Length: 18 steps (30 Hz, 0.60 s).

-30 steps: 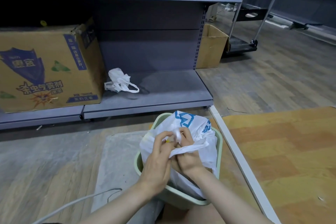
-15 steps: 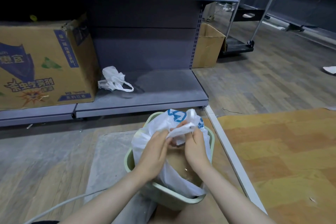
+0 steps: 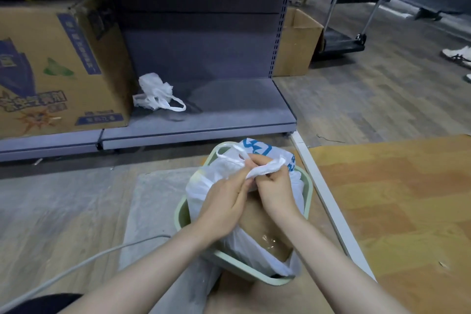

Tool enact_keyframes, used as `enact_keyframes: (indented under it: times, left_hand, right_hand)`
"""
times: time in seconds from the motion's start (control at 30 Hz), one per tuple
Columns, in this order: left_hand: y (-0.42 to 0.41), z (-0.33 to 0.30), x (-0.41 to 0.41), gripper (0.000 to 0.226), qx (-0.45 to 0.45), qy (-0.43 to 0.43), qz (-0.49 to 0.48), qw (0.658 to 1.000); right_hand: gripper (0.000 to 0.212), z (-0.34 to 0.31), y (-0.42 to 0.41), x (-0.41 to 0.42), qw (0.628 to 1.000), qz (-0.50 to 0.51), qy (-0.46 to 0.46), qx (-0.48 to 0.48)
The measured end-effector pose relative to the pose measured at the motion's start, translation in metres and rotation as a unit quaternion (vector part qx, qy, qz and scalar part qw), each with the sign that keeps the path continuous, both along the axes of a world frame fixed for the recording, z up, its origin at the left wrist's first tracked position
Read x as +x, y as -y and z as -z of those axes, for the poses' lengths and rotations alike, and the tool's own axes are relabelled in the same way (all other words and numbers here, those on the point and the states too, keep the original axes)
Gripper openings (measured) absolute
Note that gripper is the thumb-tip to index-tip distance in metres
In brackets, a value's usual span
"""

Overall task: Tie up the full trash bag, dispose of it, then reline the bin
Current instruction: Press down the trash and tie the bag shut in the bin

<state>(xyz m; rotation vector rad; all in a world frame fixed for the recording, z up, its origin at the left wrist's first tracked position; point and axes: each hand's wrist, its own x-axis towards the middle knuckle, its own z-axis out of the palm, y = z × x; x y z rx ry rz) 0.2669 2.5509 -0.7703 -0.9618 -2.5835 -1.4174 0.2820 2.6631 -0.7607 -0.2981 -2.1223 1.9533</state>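
Head view, looking down on a pale green bin (image 3: 307,187) standing on the floor before a grey shelf unit (image 3: 229,120), with the full white trash bag (image 3: 204,186) seated inside it. Left hand (image 3: 224,201) and right hand (image 3: 276,190) met above the bag's mouth, each with fingers curled around a twisted handle strip of the plastic; the right hand pinched a bunched white end that stood up beside the blue print on the bag, while a loop of the other handle arched over the far rim behind the left fingers. Compared with half a second before, the two strips had been drawn further apart and upward, the loop had emerged on the left, and the hands sat closer to the far side of the bin, which suggested a knot being formed rather than finished. Brown contents showed through the open near side of the bag, so the mouth was judged not yet closed. Tying therefore remained the step in hand, with lifting out, disposal and relining still to come. A crumpled spare white bag (image 3: 155,93) lay on the lowest shelf beside a printed cardboard box (image 3: 58,69), well apart from the bin.
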Motion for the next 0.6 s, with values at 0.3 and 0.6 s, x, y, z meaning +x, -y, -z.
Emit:
enact_keyframes:
  times: [0.3,0.6]
  left_hand:
    - [-0.005,0.003,-0.002,0.046,-0.043,0.002,-0.039,0.998]
    - [0.012,-0.021,-0.022,0.024,0.048,0.308,0.176,0.934]
  right_hand:
    - [0.034,-0.013,-0.003,0.015,0.992,-0.103,-0.015,-0.070]
    - [0.025,-0.023,-0.030,0.019,0.978,-0.175,-0.010,-0.112]
